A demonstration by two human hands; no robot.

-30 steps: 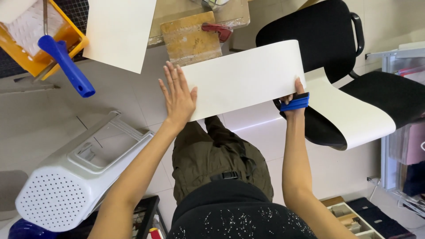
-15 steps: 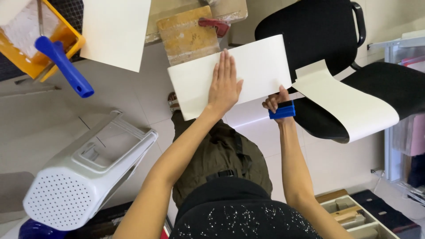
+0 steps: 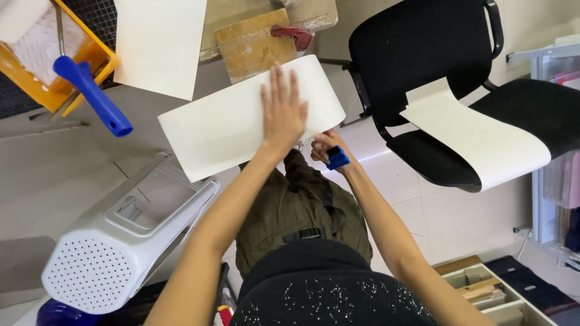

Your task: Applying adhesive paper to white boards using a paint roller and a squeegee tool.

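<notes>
My left hand (image 3: 283,111) lies flat, fingers spread, on a cut white paper sheet (image 3: 223,124) held in front of me above my knees. Just below the sheet's right edge, my right hand (image 3: 326,148) is closed around a small blue cutter (image 3: 337,158). A second white strip (image 3: 477,136) lies draped over the seat of a black office chair (image 3: 435,54), apart from the sheet under my left hand.
A yellow paint tray (image 3: 57,72) with a blue-handled roller (image 3: 93,96) sits top left beside another white sheet (image 3: 160,42). A wooden block with a red clamp (image 3: 260,39) is behind. A white plastic stool (image 3: 115,241) lies tipped at lower left; a compartment box (image 3: 489,290) lower right.
The paper has separated: the left piece moved left and tilted under my left hand, the long strip stayed on the chair. My right hand drew back toward my knee with the cutter.
</notes>
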